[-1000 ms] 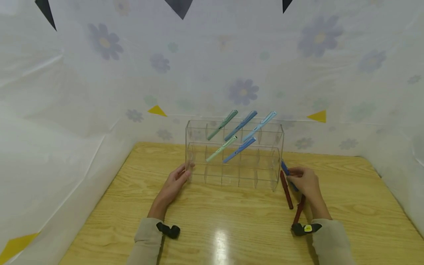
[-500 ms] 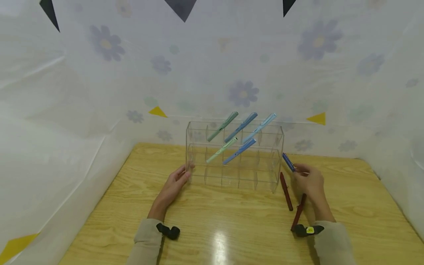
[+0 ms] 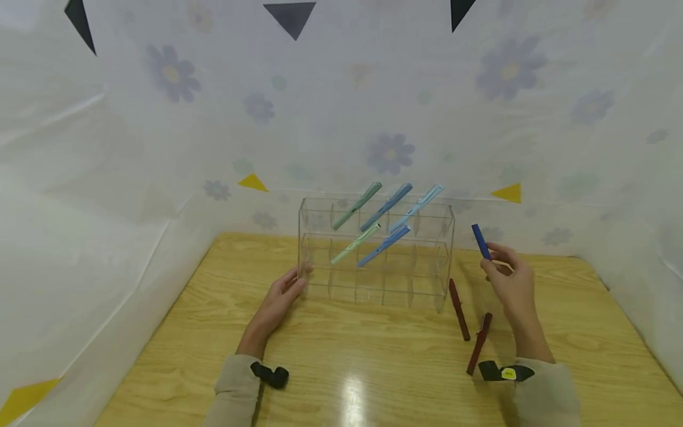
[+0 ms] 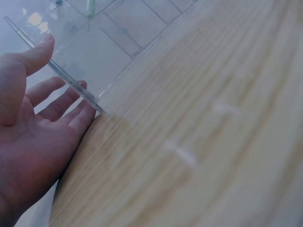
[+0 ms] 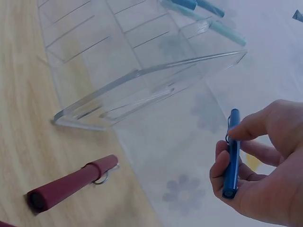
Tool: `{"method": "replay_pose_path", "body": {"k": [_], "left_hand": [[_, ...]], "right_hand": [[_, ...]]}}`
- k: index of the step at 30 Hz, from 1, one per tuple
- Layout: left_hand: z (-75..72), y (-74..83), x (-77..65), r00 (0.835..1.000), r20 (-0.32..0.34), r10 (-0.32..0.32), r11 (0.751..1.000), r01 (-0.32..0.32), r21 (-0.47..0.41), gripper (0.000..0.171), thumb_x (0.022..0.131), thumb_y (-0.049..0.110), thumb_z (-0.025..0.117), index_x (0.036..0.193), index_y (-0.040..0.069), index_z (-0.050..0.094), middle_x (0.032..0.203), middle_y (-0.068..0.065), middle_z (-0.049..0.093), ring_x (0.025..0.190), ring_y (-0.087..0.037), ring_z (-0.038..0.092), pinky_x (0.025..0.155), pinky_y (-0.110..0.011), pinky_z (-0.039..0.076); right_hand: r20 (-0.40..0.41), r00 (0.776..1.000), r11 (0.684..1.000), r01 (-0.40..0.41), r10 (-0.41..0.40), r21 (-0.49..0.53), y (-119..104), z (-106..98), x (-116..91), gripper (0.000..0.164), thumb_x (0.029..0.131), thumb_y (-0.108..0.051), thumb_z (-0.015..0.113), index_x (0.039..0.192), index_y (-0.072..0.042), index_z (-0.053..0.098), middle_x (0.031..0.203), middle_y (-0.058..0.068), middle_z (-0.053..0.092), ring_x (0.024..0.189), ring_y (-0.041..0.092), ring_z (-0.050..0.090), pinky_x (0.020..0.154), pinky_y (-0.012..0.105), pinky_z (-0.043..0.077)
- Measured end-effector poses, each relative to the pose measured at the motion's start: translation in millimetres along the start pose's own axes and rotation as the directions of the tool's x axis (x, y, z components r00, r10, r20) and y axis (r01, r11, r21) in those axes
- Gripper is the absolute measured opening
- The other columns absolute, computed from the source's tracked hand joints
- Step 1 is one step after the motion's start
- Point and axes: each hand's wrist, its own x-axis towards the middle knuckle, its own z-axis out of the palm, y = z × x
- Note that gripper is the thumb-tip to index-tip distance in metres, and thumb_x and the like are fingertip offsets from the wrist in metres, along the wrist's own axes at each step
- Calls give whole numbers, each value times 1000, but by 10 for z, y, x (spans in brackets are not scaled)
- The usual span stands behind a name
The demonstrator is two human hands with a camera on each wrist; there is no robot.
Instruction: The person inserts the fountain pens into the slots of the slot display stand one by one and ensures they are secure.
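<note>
A clear acrylic pen rack (image 3: 370,290) stands on the table, its tiers split by thin dividers. My left hand (image 3: 277,302) holds the rack's left end; in the left wrist view, the thumb (image 4: 40,52) overlaps the panel edge and the other fingers lie along its side. My right hand (image 3: 512,284) pinches a dark blue pen (image 3: 480,241) in the air, right of the rack. The right wrist view shows the pen (image 5: 232,156) between thumb and fingers, its clip visible. Green pens (image 3: 358,206) and blue pens (image 3: 386,207) lean tilted in the rack's middle compartments.
Two dark red pens lie on the wooden table (image 3: 373,367) by the rack's right end: one red pen (image 3: 459,309) close to it, another red pen (image 3: 479,344) nearer me. A floral white sheet (image 3: 320,107) hangs behind the table.
My right hand has lifted the dark blue pen from beside the rack, moved it up and to the right, and tipped it more upright. The left hand has stayed at the rack.
</note>
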Motion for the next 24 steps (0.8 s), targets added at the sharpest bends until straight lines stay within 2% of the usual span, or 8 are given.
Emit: {"method": "replay_pose_path", "body": {"k": [4, 6, 10, 15, 19, 24], "left_hand": [[3, -4, -6, 1000, -1, -3, 1000, 3, 4, 55, 111, 32, 49, 160, 9, 37, 162, -9, 38, 152, -27, 27, 118, -56, 23], [5, -2, -10, 1000, -3, -5, 1000, 5, 2, 56, 111, 32, 49, 160, 9, 36, 162, -9, 38, 152, -27, 28, 118, -55, 23], [8, 1, -15, 1000, -1, -3, 1000, 3, -2, 56, 111, 31, 49, 161, 9, 35, 162, -9, 38, 152, -26, 28, 118, -54, 24], [4, -4, -12, 1000, -10, -17, 1000, 17, 6, 57, 111, 33, 50, 161, 10, 36, 162, -7, 39, 151, -24, 30, 119, -53, 25], [4, -1, -6, 1000, -15, -14, 1000, 15, 22, 56, 110, 34, 50, 160, 10, 37, 162, -7, 39, 151, -24, 30, 118, -54, 25], [7, 3, -5, 1000, -8, -5, 1000, 6, 27, 55, 111, 32, 49, 160, 9, 38, 162, -7, 39, 151, -26, 30, 118, -55, 25]], "right_hand": [[-33, 999, 998, 18, -16, 60, -69, 9, 0, 39, 100, -7, 68, 136, 5, 61, 103, 2, 61, 78, 3, 68, 62, 16, 52], [-41, 999, 999, 24, -22, 41, -102, 19, 1, 39, 100, -9, 67, 136, 6, 60, 102, 0, 62, 77, 4, 67, 62, 16, 52], [-74, 997, 1000, 21, -22, -9, -185, 49, -3, 39, 101, -12, 67, 135, 7, 61, 106, -4, 63, 88, 5, 65, 70, 16, 55], [-114, 993, 997, 14, -5, 77, -302, 72, -18, 35, 99, -6, 69, 129, 11, 64, 106, -3, 65, 91, 7, 66, 75, 18, 56], [-84, 994, 991, 72, -63, 112, -357, 92, -52, 35, 100, -4, 66, 131, 9, 63, 108, 2, 64, 90, 9, 67, 76, 20, 57], [4, 991, 977, 130, -133, 171, -391, 116, -85, 41, 102, -1, 60, 143, 3, 56, 113, 13, 59, 88, 9, 69, 76, 25, 58]]}}
